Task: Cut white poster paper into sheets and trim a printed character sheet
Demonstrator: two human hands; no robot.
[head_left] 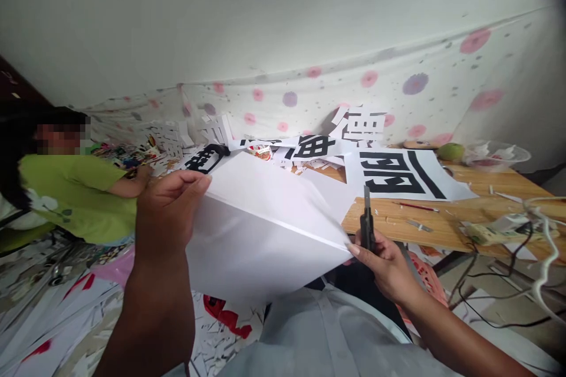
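Observation:
A large white sheet of paper (260, 247), folded or bent along a crease, hangs between my hands over the table's front edge. At the sheet's left end, my left hand (170, 206) is closed, pinching it between thumb and fingers. My right hand (380, 259) is closed around a black utility knife (366, 221), its blade out and pointing upward. The right thumb also presses on the sheet's right corner. Beyond the paper, a sheet printed with bold black characters (398, 174) lies on the wooden table (384, 212).
Cut paper characters (362, 122) lean against the spotted wall cover. A red pencil (415, 207), loose blade (419, 225), power strip (490, 231), green fruit (450, 152) and clear plastic bowl (497, 156) lie to the right. A person in a green shirt (79, 194) sits left. Paper scraps litter the floor.

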